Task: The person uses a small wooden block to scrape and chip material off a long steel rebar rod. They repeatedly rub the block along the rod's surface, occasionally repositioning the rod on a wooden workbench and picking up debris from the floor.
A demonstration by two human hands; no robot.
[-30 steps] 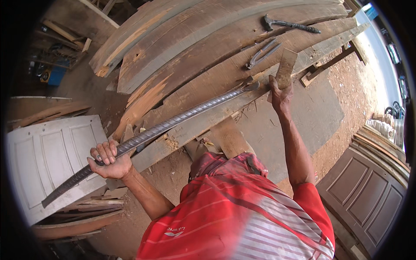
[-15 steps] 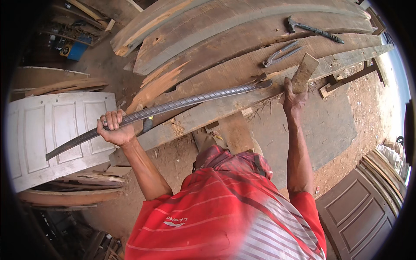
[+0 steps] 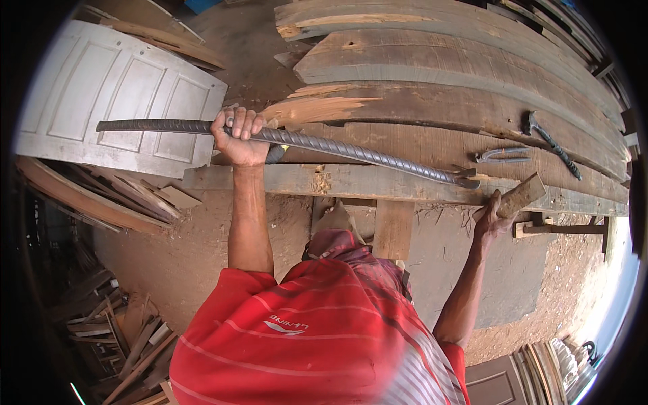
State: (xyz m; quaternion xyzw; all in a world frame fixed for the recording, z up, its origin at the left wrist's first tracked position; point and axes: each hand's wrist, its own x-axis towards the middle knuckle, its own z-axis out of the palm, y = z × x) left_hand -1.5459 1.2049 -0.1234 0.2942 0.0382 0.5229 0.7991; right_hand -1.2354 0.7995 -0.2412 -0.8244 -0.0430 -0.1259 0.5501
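My left hand (image 3: 239,135) is wrapped round a long ribbed steel pry bar (image 3: 358,152), left of its middle. The bar slants across a thick wooden plank (image 3: 398,179), its flattened right end low over the plank beside a small wood chip; contact there I cannot tell. In my right hand (image 3: 496,214) is a short flat wood block (image 3: 525,194), held at the plank's front edge, just right of the bar's end. Behind it on the boards lie metal pincers (image 3: 503,155) and a claw hammer (image 3: 553,145) with a dark handle.
Several heavy planks (image 3: 439,61) lie side by side beyond the front plank. A splintered patch (image 3: 324,108) shows at their left. A white panelled door (image 3: 74,94) lies to the left, scrap wood (image 3: 128,351) at lower left, and a brown door (image 3: 496,385) at lower right.
The view has turned, so the planks lie more level and farther right. The bar's left end has risen, and it now slopes down to the right. Both hands keep their holds.
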